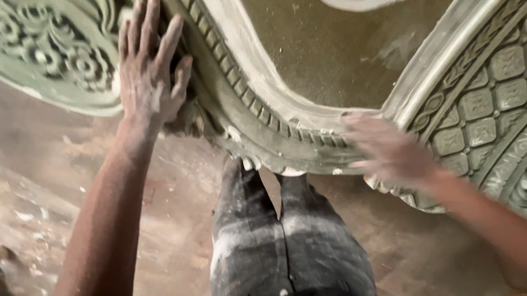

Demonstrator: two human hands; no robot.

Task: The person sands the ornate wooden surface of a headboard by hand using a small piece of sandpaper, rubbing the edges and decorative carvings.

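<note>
Both hands flat, fingers open: left hand (150, 76) and blurred right hand (392, 152) press the carved green mould (274, 127). Best kept even along the rim.

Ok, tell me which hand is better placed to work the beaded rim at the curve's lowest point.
Right, probably. The right hand lies on the green mould right beside the beaded rim at its low point. The left hand is spread flat higher up, on the carved flower panel, farther from that spot.

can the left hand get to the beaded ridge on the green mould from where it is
Probably yes. The left hand lies flat on the green mould, fingers spread, right beside the beaded ridge, with nothing between them. The right hand is blurred, farther along.
</note>
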